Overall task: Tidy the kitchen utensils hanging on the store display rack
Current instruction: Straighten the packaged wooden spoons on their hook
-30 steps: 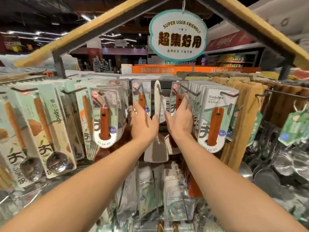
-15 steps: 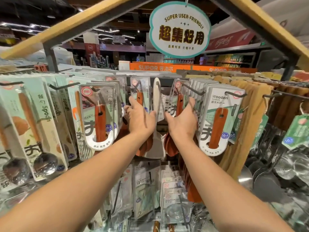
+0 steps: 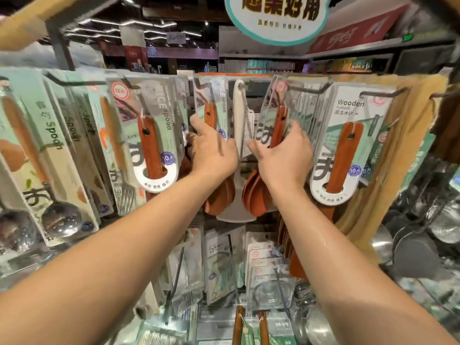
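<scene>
Carded utensils hang on wire hooks across the rack. My left hand (image 3: 211, 150) grips a stack of wooden rice spoon packs (image 3: 211, 100) on the centre-left hook, index finger pointing up along the card. My right hand (image 3: 283, 153) holds the row of wooden turner packs (image 3: 273, 105) on the neighbouring hook, thumb in front and fingers on the far side. A white plastic spatula (image 3: 239, 113) hangs between the two hands. Nearer the camera hang a front rice spoon pack (image 3: 149, 135) on the left and a "Wooden" turner pack (image 3: 348, 145) on the right.
Boxed metal spoons and forks (image 3: 49, 145) fill the left hooks. Tan wooden utensils (image 3: 410, 125) and steel ladles (image 3: 423, 220) hang at the right. Smaller carded goods (image 3: 224, 265) hang on the lower row. An oval sign (image 3: 276, 18) hangs overhead.
Both hands have gone from resting flat on the middle packs to closing round them. The camera has moved closer to the rack and tipped down.
</scene>
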